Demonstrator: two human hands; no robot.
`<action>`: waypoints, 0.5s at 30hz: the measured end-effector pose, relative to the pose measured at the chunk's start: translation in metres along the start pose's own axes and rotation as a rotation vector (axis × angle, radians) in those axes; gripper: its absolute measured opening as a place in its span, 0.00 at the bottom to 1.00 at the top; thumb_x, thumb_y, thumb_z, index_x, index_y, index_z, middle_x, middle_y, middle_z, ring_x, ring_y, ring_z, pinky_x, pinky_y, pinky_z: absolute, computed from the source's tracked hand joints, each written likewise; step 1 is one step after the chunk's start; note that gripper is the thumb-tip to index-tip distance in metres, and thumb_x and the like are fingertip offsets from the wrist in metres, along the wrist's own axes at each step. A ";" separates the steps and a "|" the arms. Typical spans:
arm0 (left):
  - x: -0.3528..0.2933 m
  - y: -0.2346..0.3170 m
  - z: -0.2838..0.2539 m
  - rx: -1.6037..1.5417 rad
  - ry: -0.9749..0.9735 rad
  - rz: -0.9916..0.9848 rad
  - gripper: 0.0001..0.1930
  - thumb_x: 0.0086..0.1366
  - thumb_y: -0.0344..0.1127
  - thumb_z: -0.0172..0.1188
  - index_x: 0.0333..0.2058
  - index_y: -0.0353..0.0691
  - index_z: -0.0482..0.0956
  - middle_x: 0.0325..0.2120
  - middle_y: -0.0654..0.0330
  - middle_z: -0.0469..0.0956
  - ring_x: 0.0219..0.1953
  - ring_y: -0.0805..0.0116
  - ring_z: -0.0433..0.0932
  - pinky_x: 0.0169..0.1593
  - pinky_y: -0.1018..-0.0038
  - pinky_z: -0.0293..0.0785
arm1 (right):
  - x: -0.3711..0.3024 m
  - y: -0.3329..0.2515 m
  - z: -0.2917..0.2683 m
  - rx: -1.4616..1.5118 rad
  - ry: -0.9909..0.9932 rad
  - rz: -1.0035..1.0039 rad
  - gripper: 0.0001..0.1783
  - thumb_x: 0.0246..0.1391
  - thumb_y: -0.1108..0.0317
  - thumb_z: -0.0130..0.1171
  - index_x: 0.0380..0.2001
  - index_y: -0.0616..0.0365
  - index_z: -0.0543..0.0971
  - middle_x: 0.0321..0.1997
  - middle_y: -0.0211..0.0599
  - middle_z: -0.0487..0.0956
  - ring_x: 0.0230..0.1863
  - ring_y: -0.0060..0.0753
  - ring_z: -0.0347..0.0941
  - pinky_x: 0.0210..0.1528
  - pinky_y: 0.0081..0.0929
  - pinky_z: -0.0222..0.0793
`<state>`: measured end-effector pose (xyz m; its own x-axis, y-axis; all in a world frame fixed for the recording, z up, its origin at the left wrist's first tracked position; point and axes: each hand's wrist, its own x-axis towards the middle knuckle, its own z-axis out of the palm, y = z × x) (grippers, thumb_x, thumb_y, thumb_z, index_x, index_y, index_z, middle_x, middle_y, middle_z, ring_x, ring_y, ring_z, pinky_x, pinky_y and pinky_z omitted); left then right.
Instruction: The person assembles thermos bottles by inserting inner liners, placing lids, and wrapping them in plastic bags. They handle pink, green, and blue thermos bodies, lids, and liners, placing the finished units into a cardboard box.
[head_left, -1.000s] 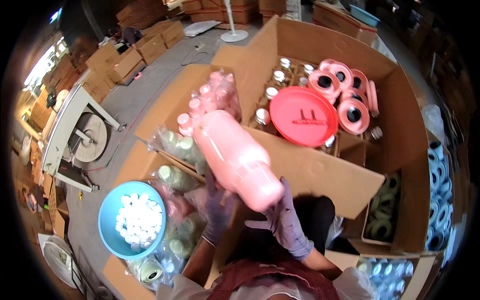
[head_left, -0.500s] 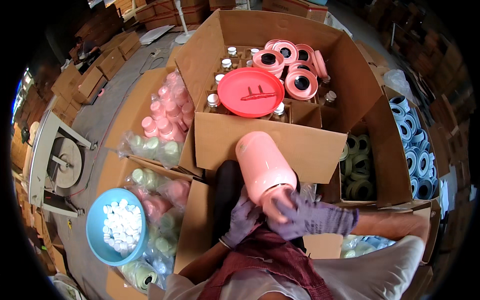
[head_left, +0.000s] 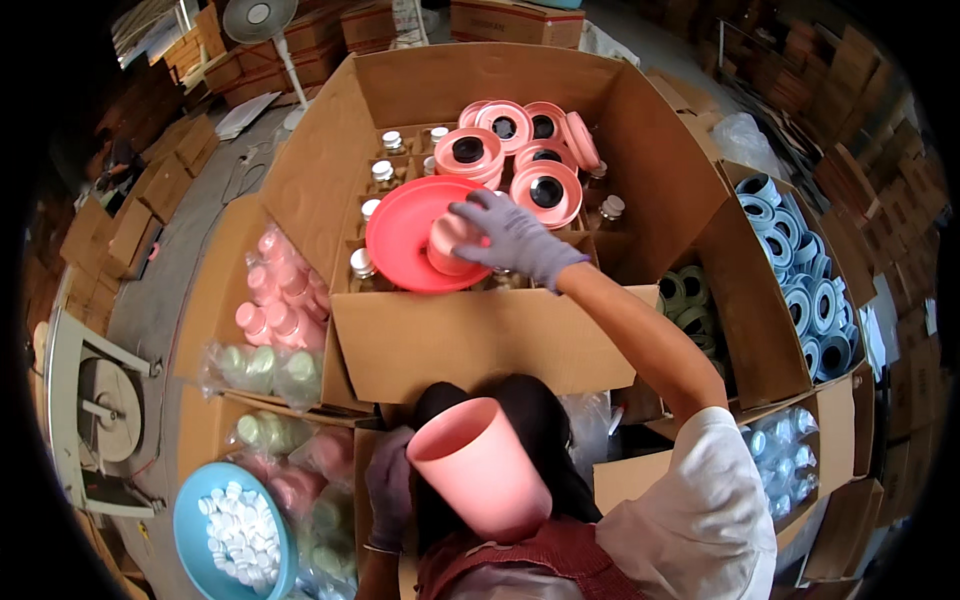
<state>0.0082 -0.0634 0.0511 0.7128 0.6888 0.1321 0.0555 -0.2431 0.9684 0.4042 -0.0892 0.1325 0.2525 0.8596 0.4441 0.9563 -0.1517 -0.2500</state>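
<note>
In my lap leans a pink cylinder [head_left: 480,465], its open rim tilted up and to the left. My left hand [head_left: 388,480], in a purple-grey glove, is closed at the left side of that rim; part of its fingers is hidden. Farther off, my gloved right hand [head_left: 515,235] grips a small pink cup-shaped part [head_left: 452,243] over the red round dish [head_left: 400,228]. The dish lies on top of bottles with white caps [head_left: 382,172] in a large divided cardboard box [head_left: 480,345]. Pink rings with black centres [head_left: 547,192] are piled just right of the dish.
At the lower left a blue bowl [head_left: 185,530] holds white caps. Boxes on the left contain bagged pink bottles [head_left: 285,320] and green ones [head_left: 265,430]. Blue rings [head_left: 825,305] and green rings [head_left: 690,290] fill boxes at the right. A fan [head_left: 285,60] stands at the back left.
My right hand has gone from my lap up to the red dish with the small pink part, now separate from the pink cylinder. The cylinder's open end now shows.
</note>
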 end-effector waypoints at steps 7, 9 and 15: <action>0.076 0.011 0.065 -0.222 -0.415 0.219 0.12 0.61 0.36 0.53 0.26 0.35 0.80 0.29 0.54 0.80 0.45 0.56 0.77 0.59 0.61 0.67 | -0.075 0.235 -0.034 -0.305 0.028 0.954 0.32 0.47 0.49 0.63 0.53 0.52 0.75 0.50 0.58 0.76 0.53 0.59 0.73 0.56 0.48 0.70; 0.080 0.022 0.080 -0.186 -0.484 0.256 0.12 0.60 0.36 0.52 0.25 0.34 0.80 0.28 0.54 0.80 0.42 0.55 0.78 0.57 0.60 0.69 | -0.125 0.306 -0.014 -0.412 -0.155 1.040 0.39 0.44 0.45 0.67 0.58 0.50 0.71 0.52 0.60 0.75 0.56 0.58 0.72 0.58 0.48 0.69; 0.094 0.017 0.085 -0.357 -0.360 0.059 0.21 0.69 0.39 0.43 0.24 0.33 0.80 0.26 0.53 0.82 0.35 0.55 0.80 0.54 0.62 0.73 | -0.107 0.240 -0.015 -0.313 -0.103 0.902 0.32 0.45 0.48 0.67 0.51 0.48 0.71 0.53 0.55 0.73 0.51 0.57 0.73 0.53 0.50 0.70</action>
<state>0.1357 -0.0613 0.0622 0.9067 0.3867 0.1683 -0.1896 0.0173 0.9817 0.6090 -0.2247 0.0378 0.9128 0.3917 0.1155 0.4079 -0.8877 -0.2134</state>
